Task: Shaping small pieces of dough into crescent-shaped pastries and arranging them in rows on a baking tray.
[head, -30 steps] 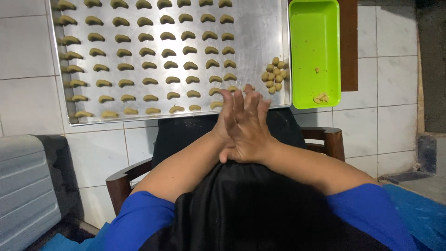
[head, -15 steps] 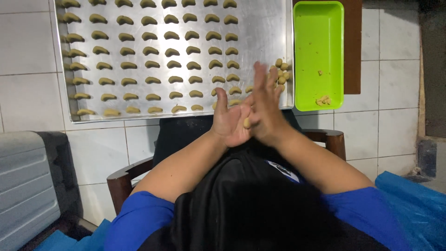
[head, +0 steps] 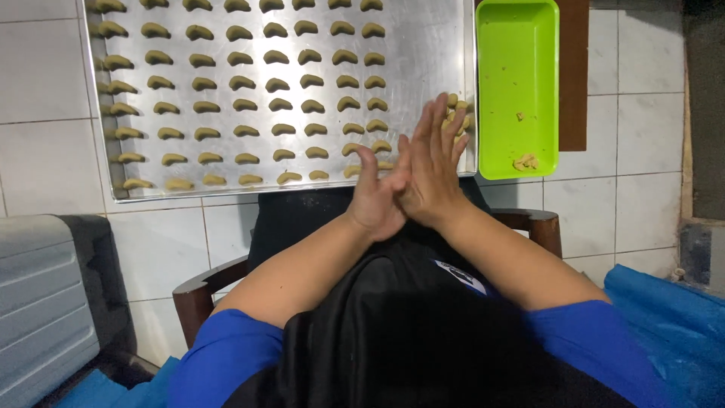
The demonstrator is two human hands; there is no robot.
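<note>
Tan dough, if any lies between the palms, is hidden; only the hands show. Left hand [head: 377,198] and right hand [head: 432,168] press flat together, palm to palm, fingers straight and unclenched, the right set further forward than the left. They hover over the near right corner of a metal baking tray [head: 430,53], which carries rows of small crescent-shaped dough pieces [head: 242,83]. A loose heap of dough lumps [head: 459,113] sits at the tray's right edge, behind the right fingertips. Just beside it lies a green plastic tray [head: 517,68] holding a few crumbs. White floor tiles [head: 45,83] surround both.
</note>
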